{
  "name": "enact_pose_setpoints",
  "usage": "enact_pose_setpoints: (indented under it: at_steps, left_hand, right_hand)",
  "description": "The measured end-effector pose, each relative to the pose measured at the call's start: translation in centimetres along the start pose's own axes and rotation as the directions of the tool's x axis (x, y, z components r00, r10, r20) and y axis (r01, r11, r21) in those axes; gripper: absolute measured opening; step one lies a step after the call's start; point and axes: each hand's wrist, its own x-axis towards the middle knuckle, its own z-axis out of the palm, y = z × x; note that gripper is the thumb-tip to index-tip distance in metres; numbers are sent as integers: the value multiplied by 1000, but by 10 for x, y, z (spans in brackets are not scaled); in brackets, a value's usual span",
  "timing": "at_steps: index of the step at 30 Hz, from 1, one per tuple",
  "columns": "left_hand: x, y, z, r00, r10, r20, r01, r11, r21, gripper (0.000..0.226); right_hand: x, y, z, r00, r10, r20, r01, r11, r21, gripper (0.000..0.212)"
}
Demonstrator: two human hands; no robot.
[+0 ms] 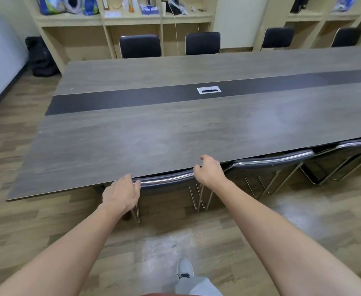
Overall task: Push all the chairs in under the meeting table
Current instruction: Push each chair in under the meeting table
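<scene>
A long grey wooden meeting table point(132, 133) with a dark centre strip fills the view. Right in front of me a black chair point(166, 180) with a chrome frame stands tucked against the near table edge. My left hand point(122, 193) rests on the left end of its backrest with loosely bent fingers. My right hand point(209, 169) hovers at the right end of that backrest, fingers loosely curled, holding nothing. Two more chairs point(271, 162) point(357, 144) stand tucked in to the right. Across the table, several black chairs point(140, 45) point(202, 42) stand close to the far edge.
Beige shelves point(132, 20) with bags and boxes line the far wall behind the far chairs. A black bag point(39, 56) sits on the floor in the left corner. A white cable port point(209, 90) lies in the table's centre strip. My shoe point(185, 268) is on the wooden floor.
</scene>
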Motion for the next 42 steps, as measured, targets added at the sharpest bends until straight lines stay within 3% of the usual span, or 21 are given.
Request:
enact_pose_setpoints:
  at_steps: [11,17,22,34,42]
  left_hand:
    - [-75,-55,-26,985,165,-58,-164,986,29,47]
    - [-117,-74,-31,965,250,-77,-248,968,39,48]
    - [-140,-87,-51,941,319,-114,-316,948,45,41]
    - [-174,-91,-99,925,349,-152,-358,933,-33,51]
    - [-224,-101,-86,921,364,-141,-368,930,-1,39]
  right_hand:
    - [-110,-27,47,997,-34,-69,32,999,-36,38]
    - [-162,-23,69,993,-39,-114,30,996,-79,47]
    - [-196,-19,69,971,-213,-111,169,934,-315,39]
    - [-237,-23,33,945,-276,-177,181,888,-423,36]
    - [-279,-8,42,945,-287,-159,201,888,-413,28]
